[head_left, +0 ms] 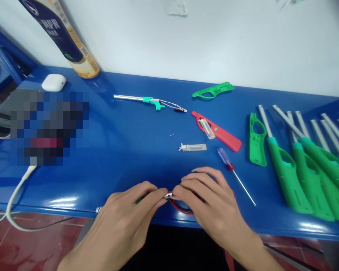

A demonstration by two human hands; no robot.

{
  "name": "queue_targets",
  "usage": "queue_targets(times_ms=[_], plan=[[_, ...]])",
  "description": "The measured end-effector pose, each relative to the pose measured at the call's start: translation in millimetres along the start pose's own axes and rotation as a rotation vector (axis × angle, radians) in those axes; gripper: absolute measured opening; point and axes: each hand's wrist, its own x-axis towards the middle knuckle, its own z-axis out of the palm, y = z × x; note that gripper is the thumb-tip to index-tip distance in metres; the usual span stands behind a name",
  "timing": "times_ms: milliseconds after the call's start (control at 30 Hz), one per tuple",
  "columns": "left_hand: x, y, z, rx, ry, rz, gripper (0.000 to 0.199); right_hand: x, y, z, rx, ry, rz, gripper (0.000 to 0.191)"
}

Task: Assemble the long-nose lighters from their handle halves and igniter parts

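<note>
At the table's near edge my left hand (132, 210) is closed, thumb and fingers pinching around a small metal piece (168, 195) of a long-necked lighter. The lighter's metal tube end (98, 209) sticks out to the left of that hand, and a bit of green shows under its fingers. My right hand (211, 203) is closed over the red lighter shell (178, 209), its thumb and forefinger at the same metal piece. Most of the lighter is hidden by both hands. Ahead lie a clear fuel tank (194, 147) and a tiny screw (171, 135).
A purple-handled screwdriver (225, 158) lies to the right. Farther back are a red half-shell (223, 137) with another tank on it, a metal tube with a green trigger (151, 100), and green half-shells (257, 139). Several green lighters (289, 180) crowd the right; a bottle (84, 66) stands back left.
</note>
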Motion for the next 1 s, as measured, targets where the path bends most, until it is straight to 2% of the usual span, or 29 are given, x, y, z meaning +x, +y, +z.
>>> queue_targets(times_ms=[200,333,800,1000], plan=[[-3,1,2.1,-0.013,0.029,-0.007,0.034,0,0,-2,0.082,-0.054,0.078,0.012],[-4,1,1.6,-0.039,0.027,-0.024,0.037,3,1,-4,0.051,-0.091,0.075,0.013],[0,5,1.9,-0.026,0.056,-0.007,0.027,6,3,-3,0.078,-0.126,0.085,0.019],[2,6,0.5,-0.029,0.064,-0.010,0.028,2,-6,-13,0.017,0.063,0.085,0.014]])
